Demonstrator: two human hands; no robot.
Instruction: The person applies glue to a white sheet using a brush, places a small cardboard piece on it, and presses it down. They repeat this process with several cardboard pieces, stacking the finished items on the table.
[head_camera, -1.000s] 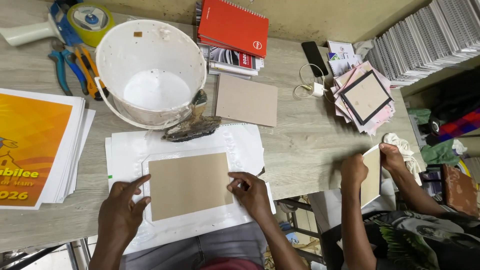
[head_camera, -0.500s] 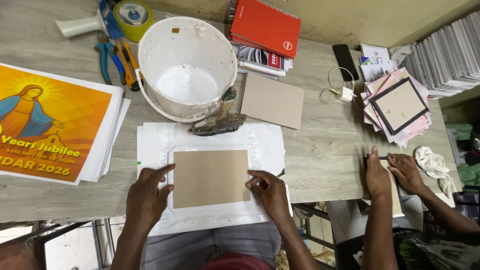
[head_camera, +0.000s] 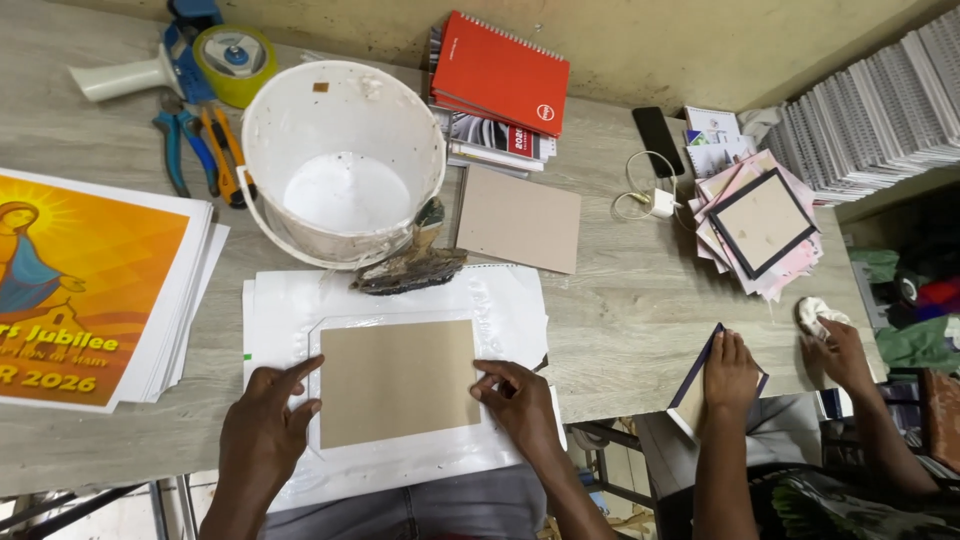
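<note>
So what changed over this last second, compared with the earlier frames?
Little. Both hands, left hand and right hand, press the tan board on the white sheet as before. The co-worker's hand has shifted onto a dark-edged board at the table edge. Bucket and brush unmoved.

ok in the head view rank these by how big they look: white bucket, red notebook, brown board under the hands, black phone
1. white bucket
2. brown board under the left hand and right hand; it looks near the bucket's size, so this order is unsure
3. red notebook
4. black phone
</note>
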